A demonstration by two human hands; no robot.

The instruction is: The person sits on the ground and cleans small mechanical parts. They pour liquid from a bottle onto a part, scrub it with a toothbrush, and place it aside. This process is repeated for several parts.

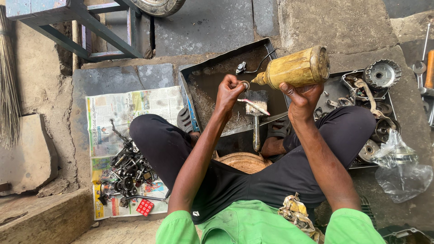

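Observation:
My left hand (228, 92) pinches a small metal ring (245, 84) above a dirty metal tray (212, 68). A grimy yellow oil bottle (296, 68) lies tipped sideways in my right hand (300, 97), its nozzle touching the ring. Below the hands a paint brush (256, 113) rests on the tray's front edge with a thin stick across its bristles. I sit cross-legged in dark trousers and a green shirt.
A newspaper (122, 108) on the left carries a pile of gears and small engine parts (126, 169). A second tray at the right holds engine casings and a sprocket (382, 73). Spanners (422, 68), a clear plastic bag (400, 169) and a broom (7, 90) lie around.

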